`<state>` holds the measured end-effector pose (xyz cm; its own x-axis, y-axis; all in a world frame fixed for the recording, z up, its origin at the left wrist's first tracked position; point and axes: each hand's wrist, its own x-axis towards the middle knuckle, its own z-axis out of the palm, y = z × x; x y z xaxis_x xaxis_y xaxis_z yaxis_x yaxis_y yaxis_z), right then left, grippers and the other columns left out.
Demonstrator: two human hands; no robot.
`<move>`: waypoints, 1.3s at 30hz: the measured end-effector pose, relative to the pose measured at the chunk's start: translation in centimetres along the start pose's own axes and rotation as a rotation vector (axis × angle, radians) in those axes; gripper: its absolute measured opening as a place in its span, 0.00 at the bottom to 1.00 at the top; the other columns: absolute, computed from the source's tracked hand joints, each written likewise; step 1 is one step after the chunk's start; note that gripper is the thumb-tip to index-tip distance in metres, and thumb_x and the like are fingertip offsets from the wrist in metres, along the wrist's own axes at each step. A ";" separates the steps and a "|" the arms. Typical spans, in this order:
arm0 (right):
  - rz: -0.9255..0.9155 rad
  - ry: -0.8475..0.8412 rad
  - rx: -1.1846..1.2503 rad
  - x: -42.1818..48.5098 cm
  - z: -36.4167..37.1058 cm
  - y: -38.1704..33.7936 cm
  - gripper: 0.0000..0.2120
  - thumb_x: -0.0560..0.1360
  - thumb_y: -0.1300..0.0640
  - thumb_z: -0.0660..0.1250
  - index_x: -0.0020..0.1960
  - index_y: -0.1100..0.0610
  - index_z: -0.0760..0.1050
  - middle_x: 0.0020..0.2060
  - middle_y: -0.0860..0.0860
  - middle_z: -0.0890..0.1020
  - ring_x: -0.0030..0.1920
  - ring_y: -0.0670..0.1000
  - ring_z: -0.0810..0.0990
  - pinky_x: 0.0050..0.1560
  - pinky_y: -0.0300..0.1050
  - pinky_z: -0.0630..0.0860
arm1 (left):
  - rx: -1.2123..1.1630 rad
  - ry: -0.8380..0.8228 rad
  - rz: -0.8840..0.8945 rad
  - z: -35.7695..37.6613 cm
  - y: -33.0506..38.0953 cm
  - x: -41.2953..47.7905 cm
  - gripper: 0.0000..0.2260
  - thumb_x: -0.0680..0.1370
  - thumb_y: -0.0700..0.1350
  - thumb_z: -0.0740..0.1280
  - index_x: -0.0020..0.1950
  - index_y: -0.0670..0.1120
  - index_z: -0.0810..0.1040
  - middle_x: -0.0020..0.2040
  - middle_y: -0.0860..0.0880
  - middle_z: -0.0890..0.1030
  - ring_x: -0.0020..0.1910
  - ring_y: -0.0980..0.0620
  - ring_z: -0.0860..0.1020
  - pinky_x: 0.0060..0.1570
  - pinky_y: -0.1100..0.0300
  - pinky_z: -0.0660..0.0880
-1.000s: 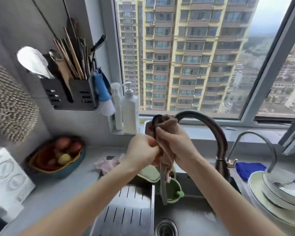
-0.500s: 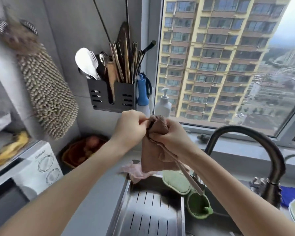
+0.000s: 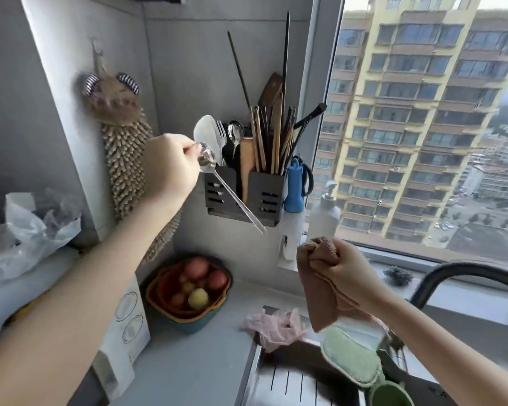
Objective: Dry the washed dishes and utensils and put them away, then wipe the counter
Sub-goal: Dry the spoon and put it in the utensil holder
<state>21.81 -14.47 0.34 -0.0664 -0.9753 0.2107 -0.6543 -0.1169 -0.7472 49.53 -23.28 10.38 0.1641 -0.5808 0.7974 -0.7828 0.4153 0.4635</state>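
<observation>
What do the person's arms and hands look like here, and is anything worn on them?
Both are bare. The left hand and the right hand wear no gloves, and no ring, watch or bracelet shows on either. Both forearms are uncovered as far as the picture's edge, so no sleeve is in view.

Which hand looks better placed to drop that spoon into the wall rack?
Left. The left hand pinches the spoon just in front of the wall rack, handle slanting down. The right hand is lower and grips the brown cloth.
</observation>
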 end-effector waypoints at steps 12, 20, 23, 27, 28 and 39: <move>-0.105 0.099 0.005 4.7 0.7 -3.5 0.10 0.70 0.62 0.70 0.50 0.51 0.78 0.42 0.47 0.83 0.46 0.50 0.81 0.49 0.48 0.77 | 0.354 0.174 0.477 0.9 3.9 8.9 0.07 0.63 0.29 0.65 0.28 0.37 0.72 0.26 0.39 0.72 0.22 0.42 0.70 0.28 0.60 0.55; -0.054 0.100 0.049 5.2 1.4 -2.6 0.12 0.68 0.61 0.69 0.49 0.48 0.78 0.42 0.46 0.83 0.46 0.50 0.81 0.51 0.54 0.78 | 0.422 -0.184 0.265 5.0 1.5 10.9 0.05 0.73 0.34 0.64 0.41 0.35 0.79 0.40 0.35 0.79 0.40 0.36 0.77 0.36 0.53 0.64; -0.029 0.106 0.057 5.2 1.1 -2.4 0.11 0.69 0.62 0.70 0.49 0.51 0.78 0.41 0.47 0.84 0.45 0.51 0.81 0.50 0.55 0.79 | 0.327 -0.333 0.096 5.7 0.9 10.7 0.07 0.74 0.36 0.67 0.44 0.44 0.83 0.41 0.39 0.80 0.40 0.37 0.75 0.39 0.59 0.68; -0.024 0.101 0.045 4.1 0.2 -2.3 0.10 0.71 0.63 0.69 0.50 0.53 0.79 0.42 0.47 0.83 0.46 0.49 0.81 0.49 0.48 0.78 | 0.375 -0.462 0.070 6.7 1.3 10.3 0.09 0.75 0.39 0.68 0.54 0.44 0.83 0.53 0.42 0.83 0.53 0.41 0.79 0.46 0.59 0.71; -0.023 0.099 0.051 3.7 -0.2 -2.2 0.10 0.71 0.64 0.69 0.51 0.54 0.79 0.42 0.48 0.83 0.45 0.48 0.80 0.48 0.45 0.77 | 0.426 -0.496 0.089 7.0 1.7 10.1 0.10 0.75 0.39 0.67 0.55 0.46 0.82 0.54 0.43 0.82 0.55 0.42 0.79 0.48 0.59 0.72; 0.167 0.146 0.604 -9.5 -11.0 3.4 0.13 0.72 0.50 0.67 0.55 0.52 0.76 0.45 0.53 0.83 0.47 0.49 0.81 0.52 0.48 0.78 | 0.055 -0.400 0.388 5.2 18.0 -2.9 0.14 0.77 0.48 0.65 0.62 0.47 0.78 0.48 0.44 0.83 0.51 0.41 0.78 0.48 0.52 0.72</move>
<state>11.88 -3.50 2.73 -0.2606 -0.9588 0.1127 -0.0893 -0.0922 -0.9917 31.85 -17.73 14.46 -0.3743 -0.6173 0.6920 -0.7724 0.6205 0.1358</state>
